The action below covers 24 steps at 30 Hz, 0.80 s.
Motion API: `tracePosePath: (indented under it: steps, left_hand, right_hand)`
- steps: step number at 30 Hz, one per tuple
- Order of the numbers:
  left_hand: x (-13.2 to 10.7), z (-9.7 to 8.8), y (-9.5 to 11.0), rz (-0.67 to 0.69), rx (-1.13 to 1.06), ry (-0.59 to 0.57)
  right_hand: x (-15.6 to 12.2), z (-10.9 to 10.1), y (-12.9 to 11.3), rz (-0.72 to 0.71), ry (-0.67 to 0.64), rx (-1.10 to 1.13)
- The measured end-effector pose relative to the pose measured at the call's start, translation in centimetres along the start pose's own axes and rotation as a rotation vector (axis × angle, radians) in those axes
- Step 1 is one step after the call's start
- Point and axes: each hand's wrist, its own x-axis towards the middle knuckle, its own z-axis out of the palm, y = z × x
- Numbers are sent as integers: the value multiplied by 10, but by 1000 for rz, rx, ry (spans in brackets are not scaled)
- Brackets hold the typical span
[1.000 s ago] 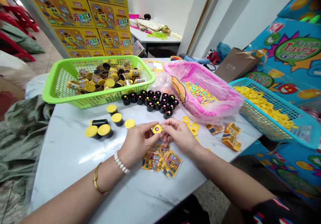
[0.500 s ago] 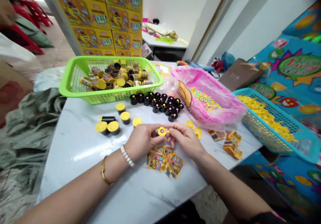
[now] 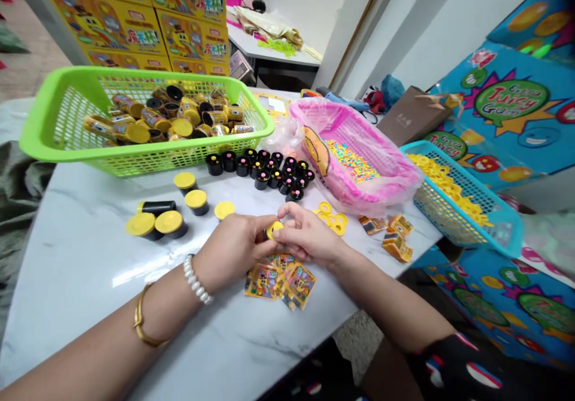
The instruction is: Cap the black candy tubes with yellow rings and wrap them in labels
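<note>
Both hands meet over the middle of the white marble table [image 3: 81, 263]. My left hand [image 3: 231, 248] and my right hand [image 3: 305, 236] pinch one small yellow-capped container [image 3: 273, 230] between their fingertips; most of it is hidden by fingers. Under the hands lies a pile of yellow printed stickers [image 3: 278, 281]. Left of the hands stand several capped black containers with yellow lids [image 3: 155, 224]. Behind them is a cluster of open black cups [image 3: 265, 170].
A green basket [image 3: 58, 149] of finished containers stands at the back left. A pink basket [image 3: 386, 179] lined with plastic holds coloured candy. A blue basket [image 3: 476, 227] of yellow lids overhangs the right edge. Loose yellow rings [image 3: 332, 218] and small yellow packets [image 3: 393, 239] lie nearby.
The pink dot in the lid's centre no longer shows; the cap now looks plain yellow under the fingers. The camera has shifted, the hands stay together in the same spot.
</note>
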Motion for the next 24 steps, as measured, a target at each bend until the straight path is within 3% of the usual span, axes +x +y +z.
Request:
tracePosePath:
  steps: [3, 5, 11, 14, 17, 19, 21, 24]
  left_hand:
    - [0, -4, 2, 13, -2, -40]
    - [1, -6, 2, 15, -24, -42]
    - [4, 0, -1, 22, 44, -33]
    - [0, 2, 6, 20, 312, 17]
    - [-6, -2, 15, 81, 635, 119]
    - [-8, -9, 18, 171, 750, 196]
    - [-8, -16, 17, 217, 827, 274]
    - [-7, -25, 12, 174, 918, 324]
  right_hand:
    - [-3, -10, 0, 43, -184, 107]
    - [-4, -13, 2, 56, -200, 166]
    - [8, 0, 1, 89, 14, 37]
    - [12, 8, -2, 93, 50, -66]
    - [8, 13, -2, -26, 127, -215]
    - [2, 12, -2, -164, 253, -385]
    - [-4, 6, -4, -341, 497, -617]
    - [-6, -5, -10, -534, 838, -991]
